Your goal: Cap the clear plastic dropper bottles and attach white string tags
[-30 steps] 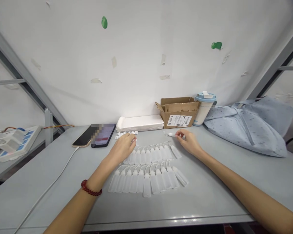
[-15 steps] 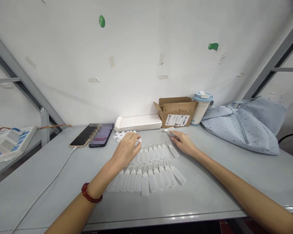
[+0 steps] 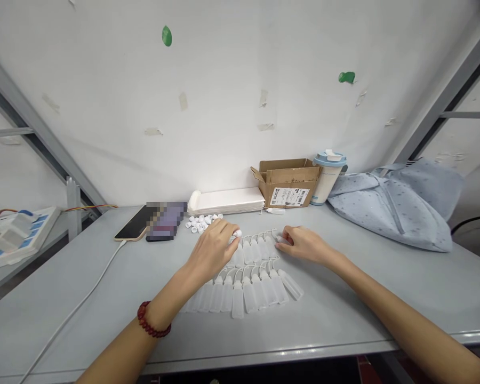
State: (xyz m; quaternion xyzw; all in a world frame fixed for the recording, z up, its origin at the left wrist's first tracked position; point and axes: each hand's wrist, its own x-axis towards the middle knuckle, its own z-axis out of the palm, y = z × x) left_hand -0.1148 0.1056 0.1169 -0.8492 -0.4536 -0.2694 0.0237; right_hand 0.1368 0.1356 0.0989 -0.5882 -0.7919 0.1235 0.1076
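Observation:
A small white cap (image 3: 237, 233) is pinched between the thumb and fingertips of my left hand (image 3: 215, 246). My right hand (image 3: 304, 245) has its thumb and fingers closed on a small translucent plastic bottle (image 3: 280, 239) at the right end of the back row; most of that bottle is hidden by the fingers. Between and below the hands lie two rows of such bottles, several in the front row (image 3: 238, 301) and several in the back row (image 3: 256, 250), with thin curved tubes at their necks. Loose white caps (image 3: 202, 221) lie in a pile behind my left hand.
Flat white packets (image 3: 228, 201) are stacked by the wall, beside an open cardboard box (image 3: 290, 184). One more bottle (image 3: 276, 212) lies before the box. A lidded cup (image 3: 327, 178) and a blue cloth bag (image 3: 396, 208) stand right; two phones (image 3: 132, 224) and a cable lie left.
My right hand has drawn back towards me from beside the box-side bottle and closed on the back row's end bottle. My left hand has shifted slightly right with the cap.

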